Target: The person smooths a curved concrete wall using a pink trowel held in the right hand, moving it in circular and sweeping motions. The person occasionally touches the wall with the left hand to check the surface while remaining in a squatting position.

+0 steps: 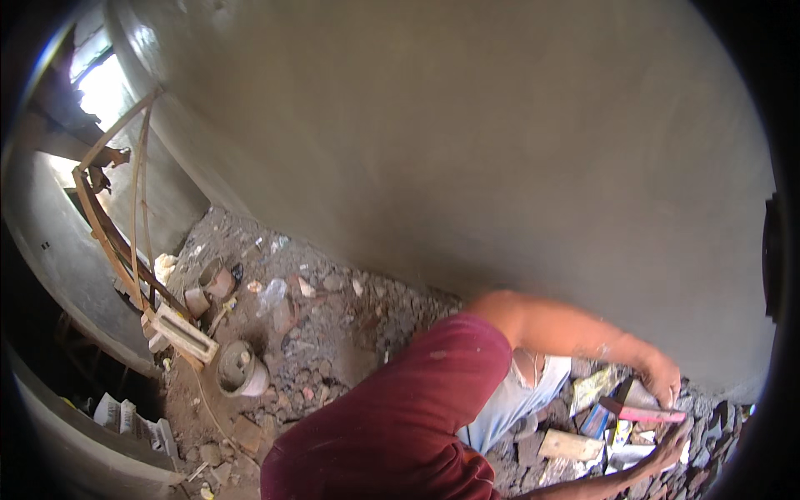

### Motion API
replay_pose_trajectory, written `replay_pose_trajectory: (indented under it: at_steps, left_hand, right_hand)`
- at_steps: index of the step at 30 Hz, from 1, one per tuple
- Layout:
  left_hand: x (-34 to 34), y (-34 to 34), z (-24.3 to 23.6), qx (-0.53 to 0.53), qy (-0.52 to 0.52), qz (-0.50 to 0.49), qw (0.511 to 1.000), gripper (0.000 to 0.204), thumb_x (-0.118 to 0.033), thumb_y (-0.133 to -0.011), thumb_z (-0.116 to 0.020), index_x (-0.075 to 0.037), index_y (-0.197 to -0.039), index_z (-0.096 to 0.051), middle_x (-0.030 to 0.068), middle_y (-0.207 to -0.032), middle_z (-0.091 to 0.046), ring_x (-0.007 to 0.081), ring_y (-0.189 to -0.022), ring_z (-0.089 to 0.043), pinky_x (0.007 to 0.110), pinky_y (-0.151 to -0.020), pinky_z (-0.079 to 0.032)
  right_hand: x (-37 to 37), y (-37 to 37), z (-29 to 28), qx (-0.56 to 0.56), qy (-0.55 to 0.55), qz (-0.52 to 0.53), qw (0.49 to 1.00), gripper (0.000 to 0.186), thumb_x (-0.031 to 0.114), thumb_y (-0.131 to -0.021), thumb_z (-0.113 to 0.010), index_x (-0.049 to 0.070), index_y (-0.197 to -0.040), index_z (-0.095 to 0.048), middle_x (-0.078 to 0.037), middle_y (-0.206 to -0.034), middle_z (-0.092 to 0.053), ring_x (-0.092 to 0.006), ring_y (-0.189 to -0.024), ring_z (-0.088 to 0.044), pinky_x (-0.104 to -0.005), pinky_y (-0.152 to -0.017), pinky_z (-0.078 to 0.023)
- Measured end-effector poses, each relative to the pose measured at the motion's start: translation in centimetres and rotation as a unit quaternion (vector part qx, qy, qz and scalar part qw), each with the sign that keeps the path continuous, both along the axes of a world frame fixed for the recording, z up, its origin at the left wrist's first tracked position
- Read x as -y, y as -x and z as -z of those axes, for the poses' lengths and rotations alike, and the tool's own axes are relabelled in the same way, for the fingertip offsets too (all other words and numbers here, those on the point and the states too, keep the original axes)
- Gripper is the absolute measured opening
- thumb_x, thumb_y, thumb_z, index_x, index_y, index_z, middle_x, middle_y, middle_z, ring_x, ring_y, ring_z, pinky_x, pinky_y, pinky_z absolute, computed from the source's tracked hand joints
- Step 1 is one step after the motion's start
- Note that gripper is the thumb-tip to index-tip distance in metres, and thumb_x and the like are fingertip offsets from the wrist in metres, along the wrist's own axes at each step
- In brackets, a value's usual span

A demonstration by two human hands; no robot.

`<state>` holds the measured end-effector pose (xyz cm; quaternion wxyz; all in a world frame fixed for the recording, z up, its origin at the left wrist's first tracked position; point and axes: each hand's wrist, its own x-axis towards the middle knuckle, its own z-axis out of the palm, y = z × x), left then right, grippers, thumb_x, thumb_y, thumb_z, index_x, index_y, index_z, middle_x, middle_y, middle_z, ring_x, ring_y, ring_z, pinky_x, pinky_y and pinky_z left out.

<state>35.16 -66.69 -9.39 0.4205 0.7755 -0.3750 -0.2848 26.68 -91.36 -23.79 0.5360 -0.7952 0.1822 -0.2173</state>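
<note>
Both of my hands are low at the right, over rubble at the foot of the grey wall. My left hand (661,380) reaches down from above, its fingers closed at the right part of a red bar-like piece (637,412). From below, my right hand (672,451) grips the same red piece near its right end; its fingers are partly hidden. A grey flat part (637,395) shows just behind the red piece. Beside it lie a blue box-like item (596,421), a yellow-and-white packet (621,434) and a wooden block (571,445).
A smooth plastered wall (467,142) rises ahead. Rubble and stones (333,325) cover the ground. At the left stand a mortar-stained bucket (242,372), a smaller one (218,280), a slotted block (183,332) and bent wooden strips (104,225). A crumpled yellowish wrapper (592,388) lies near my knee.
</note>
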Motion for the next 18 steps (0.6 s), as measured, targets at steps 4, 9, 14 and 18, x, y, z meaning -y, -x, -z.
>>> replay_pose_trajectory:
  at_steps: [4,9,14,18]
  left_hand:
    - [0.4,-0.2,-3.0,0.015,0.007,0.027,1.000,0.048,-0.028,-0.086,-0.073,-0.002,-0.126,-0.067,0.0186,-0.120,-0.071,0.0306,-0.113,-0.066,0.042,-0.096,-0.052]
    - [-1.8,0.1,-2.2,0.001,-0.018,-0.035,0.999,0.050,-0.027,-0.090,-0.067,0.002,-0.131,-0.062,0.0229,-0.129,-0.066,0.0327,-0.121,-0.062,0.042,-0.101,-0.049]
    - [0.8,0.5,-1.6,0.017,0.041,-0.014,0.999,0.042,-0.025,-0.094,-0.062,0.002,-0.127,-0.064,0.0207,-0.124,-0.068,0.0306,-0.118,-0.064,0.040,-0.100,-0.049]
    - [0.3,1.3,-1.3,-0.007,0.054,0.042,0.998,0.039,-0.026,-0.092,-0.065,0.001,-0.120,-0.068,0.0162,-0.115,-0.072,0.0250,-0.109,-0.066,0.038,-0.096,-0.050]
  right_hand:
    - [5.2,-0.8,8.8,-0.036,0.118,0.063,0.990,0.051,0.039,-0.109,-0.043,0.005,-0.145,-0.055,-0.022,-0.131,-0.066,-0.0379,-0.113,-0.064,-0.0450,-0.094,-0.050]
    - [-2.7,0.0,2.1,0.012,-0.138,0.101,0.985,0.052,0.038,-0.109,-0.045,0.002,-0.145,-0.054,-0.019,-0.134,-0.065,-0.0345,-0.122,-0.062,-0.0418,-0.101,-0.050]
    - [-10.3,1.6,-11.7,0.282,-0.233,0.020,0.930,0.052,0.028,-0.109,-0.047,0.002,-0.154,-0.041,-0.014,-0.156,-0.046,-0.0298,-0.142,-0.045,-0.0420,-0.117,-0.037]
    - [-9.7,0.9,-11.4,0.213,-0.245,0.078,0.943,0.056,0.038,-0.105,-0.055,0.006,-0.151,-0.047,-0.014,-0.155,-0.046,-0.0297,-0.142,-0.045,-0.0464,-0.116,-0.038]
